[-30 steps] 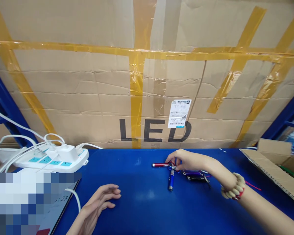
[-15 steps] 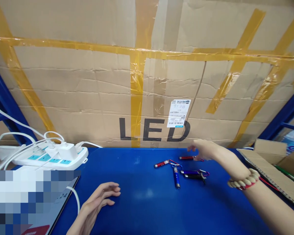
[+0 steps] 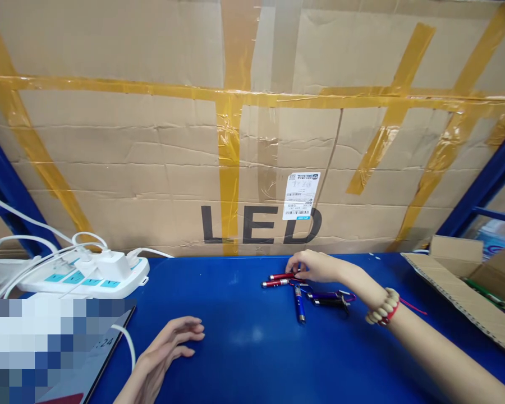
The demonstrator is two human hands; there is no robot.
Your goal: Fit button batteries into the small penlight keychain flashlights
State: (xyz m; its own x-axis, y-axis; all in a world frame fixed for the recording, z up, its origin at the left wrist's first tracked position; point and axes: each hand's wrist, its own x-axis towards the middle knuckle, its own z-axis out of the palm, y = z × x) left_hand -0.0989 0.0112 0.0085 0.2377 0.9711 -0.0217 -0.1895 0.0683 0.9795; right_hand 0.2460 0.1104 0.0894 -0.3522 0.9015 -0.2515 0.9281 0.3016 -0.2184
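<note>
My right hand (image 3: 315, 266) pinches the rear end of a red keychain flashlight (image 3: 280, 276), whose clip end is hidden by my fingers. Just below it, nearly touching and alongside, lies a second red keychain flashlight (image 3: 274, 284). A blue keychain flashlight (image 3: 300, 306) points towards me on the blue tabletop (image 3: 244, 359). To its right, a dark blue flashlight (image 3: 322, 295) and a black flashlight (image 3: 329, 302) rest side by side with their clips to the right. My left hand (image 3: 168, 348) hovers at the lower left, fingers loosely bent and apart, holding nothing.
A white power strip (image 3: 126, 286) with plugs and cables sits at the left, above a partly blurred-out screen device (image 3: 109, 359). An open cardboard box (image 3: 446, 297) stands at the right. Behind the table rises a large taped carton (image 3: 172, 168) marked LED.
My right hand has moved left, bringing the red flashlight from the back right to beside the other red one. My left hand has stayed in place. The view has shifted slightly.
</note>
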